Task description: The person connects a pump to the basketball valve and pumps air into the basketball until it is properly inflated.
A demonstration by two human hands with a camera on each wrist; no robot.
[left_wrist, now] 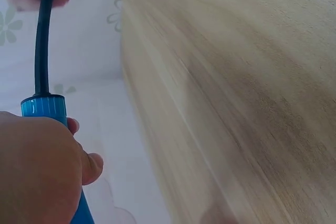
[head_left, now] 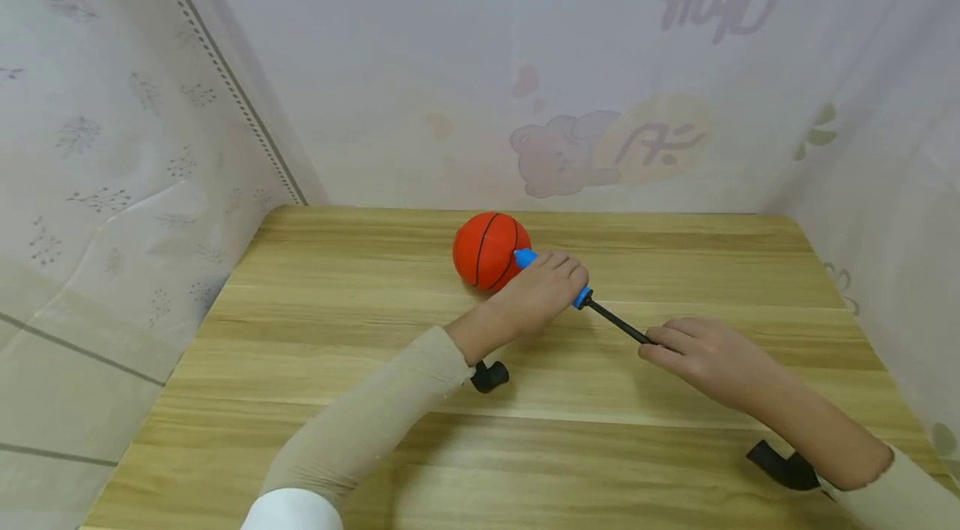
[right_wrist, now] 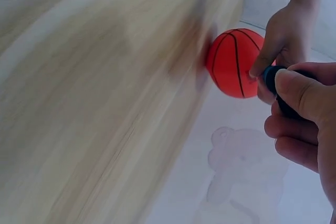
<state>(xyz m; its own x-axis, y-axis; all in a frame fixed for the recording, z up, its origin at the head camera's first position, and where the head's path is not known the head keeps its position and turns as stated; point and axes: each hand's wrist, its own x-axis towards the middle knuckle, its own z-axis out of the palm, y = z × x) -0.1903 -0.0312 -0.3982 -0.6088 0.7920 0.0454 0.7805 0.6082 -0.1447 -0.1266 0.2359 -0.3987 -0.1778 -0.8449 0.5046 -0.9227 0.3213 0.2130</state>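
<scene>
A red ball [head_left: 487, 251] with black basketball lines sits toward the back of the table. My left hand [head_left: 543, 292] wraps around the blue barrel [left_wrist: 44, 107] of a hand pump, and the barrel's tip [head_left: 524, 257] overlaps the ball's right side in the head view. From the barrel's other end a black rod [head_left: 618, 322] extends toward the front right. At the end of that rod my right hand [head_left: 705, 359] grips the black handle [right_wrist: 289, 109], thumb on top and fingers curled beneath. Most of the barrel is hidden under my left hand.
The wood-grain table [head_left: 300, 330] is bounded by a printed cloth [head_left: 405, 80] behind and at both sides. Black curved pieces of the wrist gear show below my left wrist [head_left: 491, 377] and below my right forearm [head_left: 783, 466].
</scene>
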